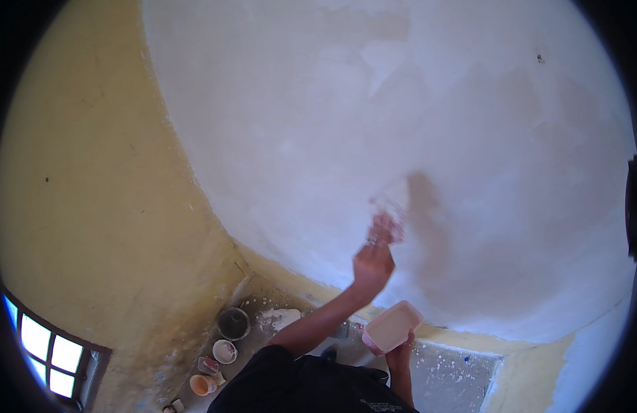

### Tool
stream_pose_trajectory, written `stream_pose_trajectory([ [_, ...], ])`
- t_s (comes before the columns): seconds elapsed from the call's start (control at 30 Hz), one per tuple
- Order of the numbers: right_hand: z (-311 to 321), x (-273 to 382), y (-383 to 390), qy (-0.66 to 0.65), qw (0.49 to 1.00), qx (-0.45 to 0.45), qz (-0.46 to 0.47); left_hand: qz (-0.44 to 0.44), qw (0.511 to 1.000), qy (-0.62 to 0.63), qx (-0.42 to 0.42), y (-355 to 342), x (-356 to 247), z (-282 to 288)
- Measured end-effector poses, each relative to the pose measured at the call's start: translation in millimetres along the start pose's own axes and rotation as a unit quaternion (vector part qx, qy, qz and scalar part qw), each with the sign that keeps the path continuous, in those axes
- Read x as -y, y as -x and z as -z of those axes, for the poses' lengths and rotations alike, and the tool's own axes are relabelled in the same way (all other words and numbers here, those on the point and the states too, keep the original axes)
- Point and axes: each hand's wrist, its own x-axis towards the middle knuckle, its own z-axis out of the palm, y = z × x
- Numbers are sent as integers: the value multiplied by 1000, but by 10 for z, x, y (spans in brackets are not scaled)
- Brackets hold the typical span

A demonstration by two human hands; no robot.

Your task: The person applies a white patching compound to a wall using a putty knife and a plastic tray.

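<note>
Head view, seen from my far-off seat: the left hand (pixel 374 265) reaches up toward the big white wall (pixel 291 165). Its fingers look closed on a flat tool (pixel 394 198), which points to about one o'clock. I think the tool is on the wall, but I can't be sure it touches.

The gap that counts is from the tool down to the pink-edged tub (pixel 394 326). The tub sits low, at six o'clock from the tool and well apart from it. Its long side runs from eight o'clock to two o'clock, and pale stuff shows inside. The right hand (pixel 402 351) is the near one — its fingers grip the tub at the five o'clock edge.

Off at eight o'clock from the left hand, a dark bucket (pixel 233 323), a white pot (pixel 225 352) and an orange pot (pixel 203 385) stand on the floor.

Some bits are hard to see. The left fingers and the tool are a blur — I can't tell the tool's true shape. The tub hides part of the right hand, and the black shirt (pixel 298 387) is cut off at six o'clock.
</note>
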Motion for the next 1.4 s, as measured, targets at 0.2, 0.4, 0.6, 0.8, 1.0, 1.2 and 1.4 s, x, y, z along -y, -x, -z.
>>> stream_pose_trajectory([
  [0.2,128,13,34,26,999,-18,4,69,981,-120,-139,-1058,801,7],
  [0.4,121,57,12,5,1000,-6,10,-11,987,-158,-13,-414,439,-567],
  [0.6,130,4,-69,2,1000,-14,-21,16,991,-61,120,1030,367,-405],
  [0.8,89,60,-53,22,1000,1,5,200,975,-27,-89,406,875,197],
  [1.0,207,38,-23,17,1000,-7,-17,118,953,-108,-258,-1367,1669,873],
  [1.2,162,95,21,6,1000,-12,-17,100,978,-100,-155,-1677,1626,614],
  [1.4,25,89,52,0,1000,17,-22,22,995,-89,-47,-412,1036,-193],
])
